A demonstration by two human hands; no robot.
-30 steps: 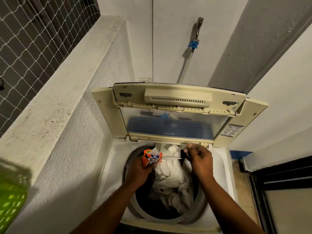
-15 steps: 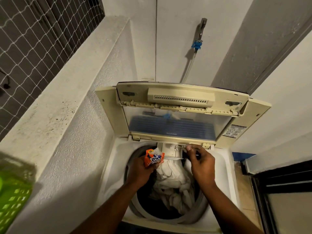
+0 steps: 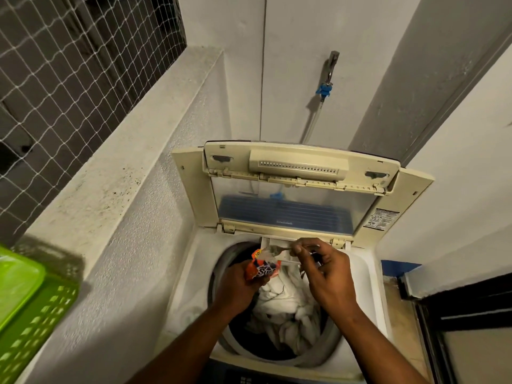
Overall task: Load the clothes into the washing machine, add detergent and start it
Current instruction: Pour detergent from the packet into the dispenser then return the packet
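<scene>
The top-loading washing machine [image 3: 191, 286] stands with its lid [image 3: 293, 209] raised. White clothes [image 3: 285, 303] lie in the drum. A small detergent drawer [image 3: 288, 261] juts out at the back rim of the opening. My left hand [image 3: 235, 289] grips an orange detergent sachet [image 3: 261, 270], its torn top pointing at the drawer. My right hand [image 3: 327, 275] pinches a thin metal utensil [image 3: 279, 248], like a small spoon. Its tip lies at the sachet's mouth, over the drawer.
A green plastic basket [image 3: 25, 309] sits on the ledge [image 3: 116, 151] at left, below wire netting. A wall tap with a blue connector [image 3: 324, 90] and hose is behind the machine. A dark door frame [image 3: 460, 306] stands at right.
My hands have drawn slightly closer over the drawer, and the utensil's tip now reaches the sachet's mouth. The view has shifted a little.
</scene>
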